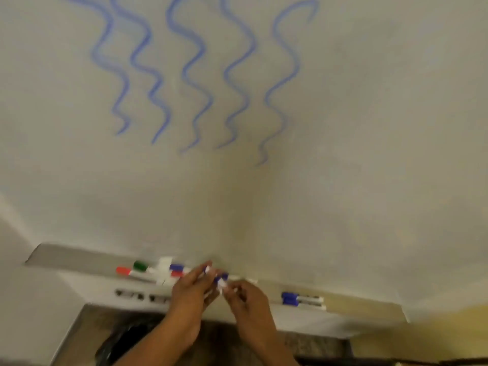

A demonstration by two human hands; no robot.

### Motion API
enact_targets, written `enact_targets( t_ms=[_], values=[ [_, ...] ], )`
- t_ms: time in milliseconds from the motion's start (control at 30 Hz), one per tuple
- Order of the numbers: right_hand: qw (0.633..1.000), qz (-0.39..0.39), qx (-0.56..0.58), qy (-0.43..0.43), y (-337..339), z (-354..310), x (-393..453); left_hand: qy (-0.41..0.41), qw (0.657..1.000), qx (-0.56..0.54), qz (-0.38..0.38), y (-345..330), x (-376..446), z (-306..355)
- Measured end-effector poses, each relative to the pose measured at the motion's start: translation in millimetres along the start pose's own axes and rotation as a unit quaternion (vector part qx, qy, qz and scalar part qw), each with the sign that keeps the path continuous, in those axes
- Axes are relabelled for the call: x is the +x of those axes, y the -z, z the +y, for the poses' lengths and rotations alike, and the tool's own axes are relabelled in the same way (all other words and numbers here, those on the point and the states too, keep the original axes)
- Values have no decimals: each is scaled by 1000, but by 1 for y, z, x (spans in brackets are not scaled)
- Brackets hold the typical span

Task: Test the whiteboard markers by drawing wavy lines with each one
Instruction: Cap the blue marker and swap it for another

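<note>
- Head view: a whiteboard (343,128) fills most of the frame, with five blue wavy lines (190,72) drawn side by side across its upper middle.
- A marker tray (79,257) runs along the board's lower edge.
- On the tray's left part lie a red-capped marker (124,271), a green-capped marker (140,266) and another blue-capped marker (176,267), close together; blur hides how they overlap.
- Two blue-capped markers (301,299) lie side by side on the tray's right part, well apart from that cluster.
- The left hand (191,290) and right hand (247,297) meet just above the tray's middle.
- Both sets of fingers are curled around a blue marker (220,280) held between them; the blur hides whether cap and barrel are joined.
</note>
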State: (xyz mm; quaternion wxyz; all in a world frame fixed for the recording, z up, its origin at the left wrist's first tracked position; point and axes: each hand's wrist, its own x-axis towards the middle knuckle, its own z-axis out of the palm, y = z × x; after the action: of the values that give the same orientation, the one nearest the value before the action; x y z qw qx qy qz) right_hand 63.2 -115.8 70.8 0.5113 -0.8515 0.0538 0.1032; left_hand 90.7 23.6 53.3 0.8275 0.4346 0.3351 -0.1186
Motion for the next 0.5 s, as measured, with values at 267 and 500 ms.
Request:
enact_targets(
  t_ms=[267, 500],
  values=[
    [995, -44, -21, -85, -135, 30, -45, 39, 995, 31, 86, 150, 9, -3],
    [992, -26, -54, -112, -201, 73, -62, 124, 975, 101, 155, 267, 5, -20]
  ],
)
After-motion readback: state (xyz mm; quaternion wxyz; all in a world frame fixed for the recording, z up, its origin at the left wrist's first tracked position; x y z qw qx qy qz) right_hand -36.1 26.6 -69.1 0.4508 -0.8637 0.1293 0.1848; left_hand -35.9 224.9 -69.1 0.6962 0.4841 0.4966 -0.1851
